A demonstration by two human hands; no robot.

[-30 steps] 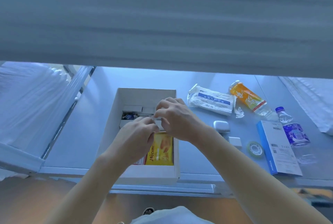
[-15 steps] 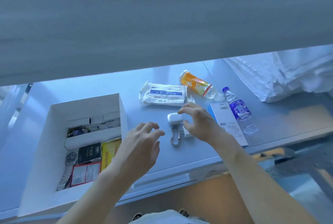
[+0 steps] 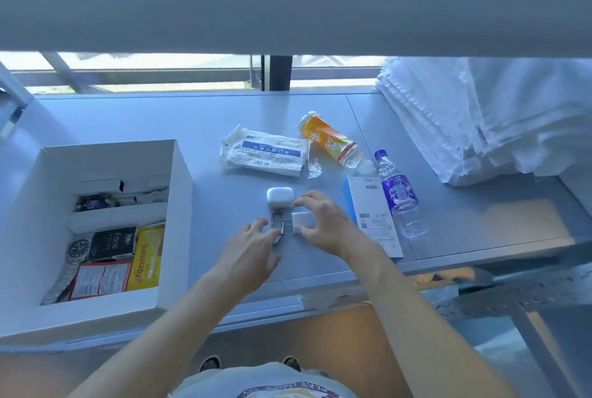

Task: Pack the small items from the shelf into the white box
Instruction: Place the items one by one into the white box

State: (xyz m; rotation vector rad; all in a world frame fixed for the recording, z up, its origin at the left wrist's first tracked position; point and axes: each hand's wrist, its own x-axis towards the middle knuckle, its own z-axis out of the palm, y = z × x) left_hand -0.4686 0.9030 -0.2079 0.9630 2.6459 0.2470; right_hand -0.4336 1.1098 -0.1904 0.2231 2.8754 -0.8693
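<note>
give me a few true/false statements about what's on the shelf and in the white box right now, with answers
1. A wristwatch lies inside the white box. True.
2. The orange bottle stands upright. False: it lies on its side on the shelf.
3. The right hand reaches over the small white cube, thumb and fingers spread around it. True.
4. The earbud case is already in the box. False: it sits on the shelf, just beyond the chain bracelet.
5. The left hand holds the blue-labelled water bottle. False: it holds nothing, and its fingers reach toward the bracelet.
</note>
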